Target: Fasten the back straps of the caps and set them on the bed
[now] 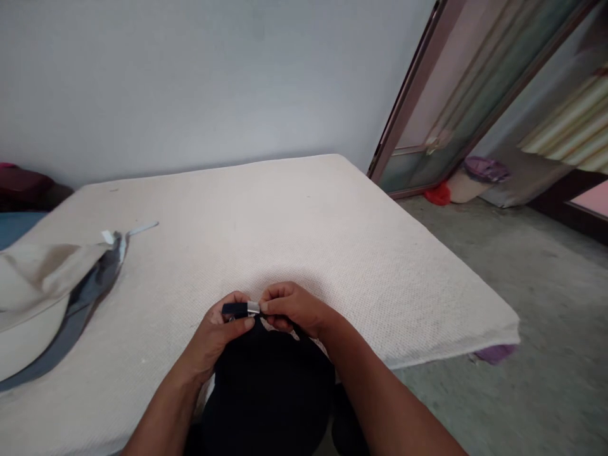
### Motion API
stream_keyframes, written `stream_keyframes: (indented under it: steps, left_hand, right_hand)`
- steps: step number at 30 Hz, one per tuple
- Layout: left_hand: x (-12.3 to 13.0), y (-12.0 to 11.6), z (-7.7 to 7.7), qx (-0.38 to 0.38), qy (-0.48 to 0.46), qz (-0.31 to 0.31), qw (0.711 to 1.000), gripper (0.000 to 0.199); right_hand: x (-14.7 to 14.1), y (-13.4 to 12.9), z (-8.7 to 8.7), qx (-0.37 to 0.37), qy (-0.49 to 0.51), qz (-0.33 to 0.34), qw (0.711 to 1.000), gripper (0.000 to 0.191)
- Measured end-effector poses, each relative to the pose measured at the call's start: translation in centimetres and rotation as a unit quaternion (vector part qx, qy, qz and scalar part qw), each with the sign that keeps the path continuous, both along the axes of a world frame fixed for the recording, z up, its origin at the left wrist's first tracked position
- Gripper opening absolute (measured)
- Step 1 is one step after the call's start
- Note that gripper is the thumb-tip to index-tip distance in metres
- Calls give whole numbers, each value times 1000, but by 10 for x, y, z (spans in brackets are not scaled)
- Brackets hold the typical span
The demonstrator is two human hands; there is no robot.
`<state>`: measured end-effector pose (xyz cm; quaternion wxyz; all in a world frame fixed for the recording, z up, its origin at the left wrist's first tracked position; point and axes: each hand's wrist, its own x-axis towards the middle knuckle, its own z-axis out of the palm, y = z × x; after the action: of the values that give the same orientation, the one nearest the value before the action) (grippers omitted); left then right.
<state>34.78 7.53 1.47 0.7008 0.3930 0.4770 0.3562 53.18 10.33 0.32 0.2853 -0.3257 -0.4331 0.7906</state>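
A black cap is in front of me at the near edge of the bed, its back strap turned away from me. On that strap sits a silver metal buckle. My left hand is closed on the strap, left of the buckle, with the thumb along its near side. Pinched fingers of my right hand grip the strap at the buckle's right end. The finger bends hide part of the strap.
On the left of the pale textured mattress lie a beige cap and a grey cap, overlapping. A wall runs behind the mattress. To the right are a glass door, a lined bin and concrete floor.
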Motion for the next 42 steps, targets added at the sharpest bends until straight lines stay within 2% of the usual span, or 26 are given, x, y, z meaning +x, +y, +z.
stream_keyframes:
  steps: [5,9,12,18,24,30,39,42]
  left_hand:
    - [-1,-1,0,16,40,-3,999,25]
    - [-2,-2,0,15,38,-18,999,25]
    - [-2,-2,-1,16,39,-7,999,25]
    - [-4,-1,-1,24,29,18,999,22]
    - [-3,-1,0,12,27,-16,999,24]
    - [-3,-2,-1,4,6,-12,1000,25]
    - [-2,-2,1,13,39,-11,999,25]
    - [-1,-2,3,3,14,-15,1000,26]
  right_hand:
    - [3,-1,2,-4,17,-6,1000,11]
    - [4,-1,4,7,8,24,1000,18]
    - [5,-2,5,25,-6,13,1000,20]
    - [9,-1,5,35,-4,19,999,17]
    - [5,0,5,18,-5,11,1000,15]
    - [6,0,2,18,14,30,999,8]
    - [4,-1,3,3,37,23,999,11]
    - [3,-1,4,6,41,20,999,15]
